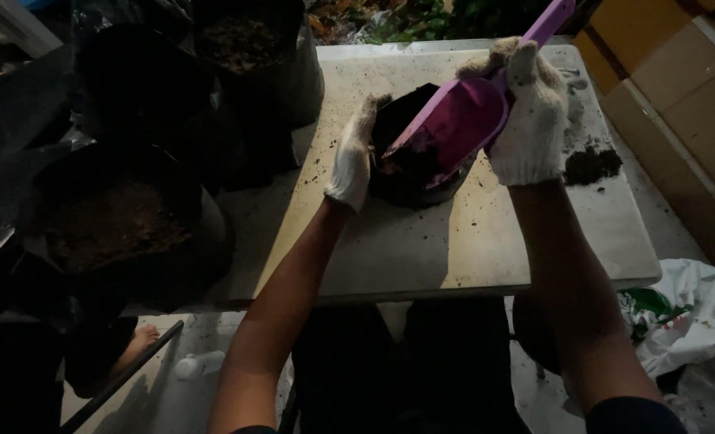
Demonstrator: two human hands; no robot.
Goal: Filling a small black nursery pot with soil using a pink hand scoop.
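I'm seeing my right hand [532, 112] gripping a purple scoop [454, 120], tilting into a small black pot [409, 165] at frame center. My left hand [353, 157] is clasping the pot's rim; both gloves are looking dirty white.

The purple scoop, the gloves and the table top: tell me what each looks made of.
Purple scoop: likely moulded plastic, smooth, with an even colour and a soft sheen.
Left hand and right hand gloves: knitted fabric, probably cotton, off-white with a ribbed weave.
Table top: pale, flat and matte; possibly plastic or laminate, soil-speckled.

L hand [352, 157] gloved, curled, arm extended | R hand [528, 112] gloved, fist gripping
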